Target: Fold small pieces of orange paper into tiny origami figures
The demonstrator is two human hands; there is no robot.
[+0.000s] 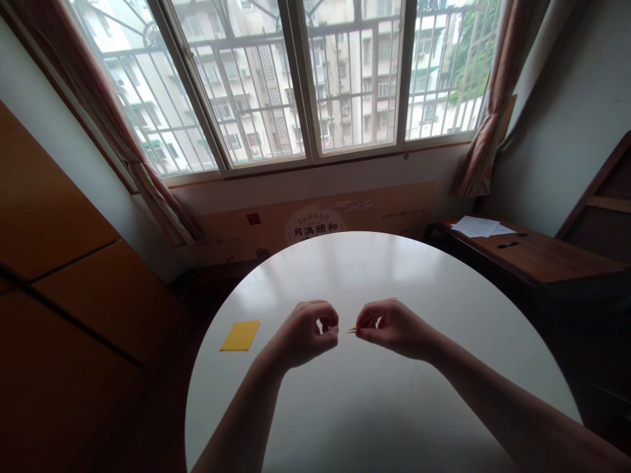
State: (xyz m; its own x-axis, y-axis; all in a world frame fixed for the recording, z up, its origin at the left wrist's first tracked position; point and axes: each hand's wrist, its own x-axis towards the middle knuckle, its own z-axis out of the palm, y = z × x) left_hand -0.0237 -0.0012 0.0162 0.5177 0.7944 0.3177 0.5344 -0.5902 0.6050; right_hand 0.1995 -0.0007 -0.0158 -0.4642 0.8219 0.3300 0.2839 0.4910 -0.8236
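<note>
Head view shows a thin, pointed yellowish piece point(351, 330) above the white round table point(305, 420), pinched between the right hand's point(392, 326) thumb and fingers, its tip toward the left hand point(308, 334). The left fingers curl to the thumb; whether they grip anything, I cannot tell. Left of both hands lies a yellow square point(240, 336); beyond the table, a window point(352, 85).

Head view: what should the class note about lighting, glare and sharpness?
Head view: bright window backlights a dim room; same view, pale glare on the far part of the white table, dark shading nearer; same view, thin pointed item in the right hand too small for fine detail.
</note>
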